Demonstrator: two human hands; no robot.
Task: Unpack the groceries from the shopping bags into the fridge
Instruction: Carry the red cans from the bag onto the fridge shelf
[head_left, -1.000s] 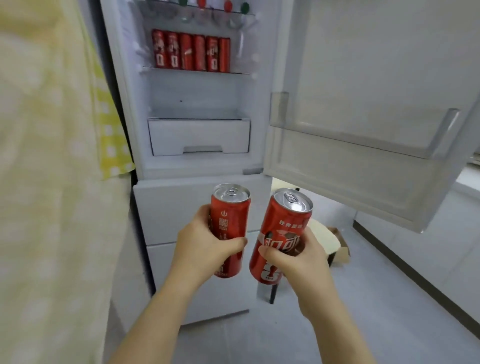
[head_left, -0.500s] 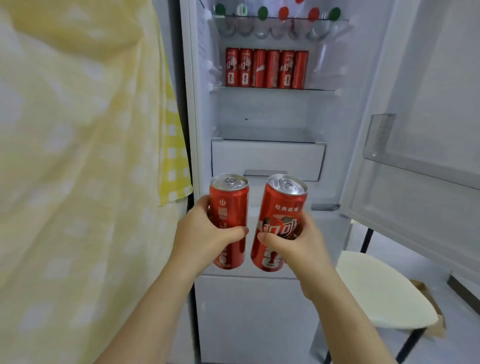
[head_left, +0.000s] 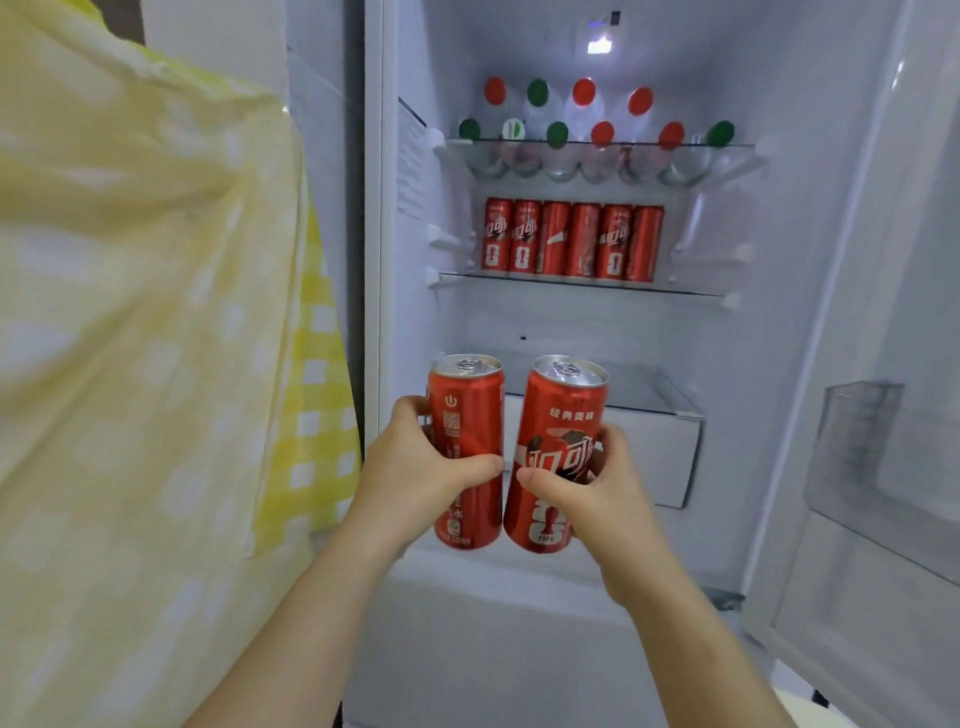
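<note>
In the head view, at lower centre of the frame, the left hand (head_left: 415, 478) gripped an upright red can (head_left: 467, 410), with fingers and thumb curled round its lower half. Just to the right, the right hand (head_left: 597, 499) clasped a second red can (head_left: 561, 405) the same way, and this can was slightly tilted. Both cans were held in front of the open fridge (head_left: 779, 312), level with its white drawer (head_left: 649, 457). Higher up, six shelved cans (head_left: 571, 241) stood in a row beneath capped bottles (head_left: 587, 135). A yellow checked cloth (head_left: 130, 312) filled the left side.
</note>
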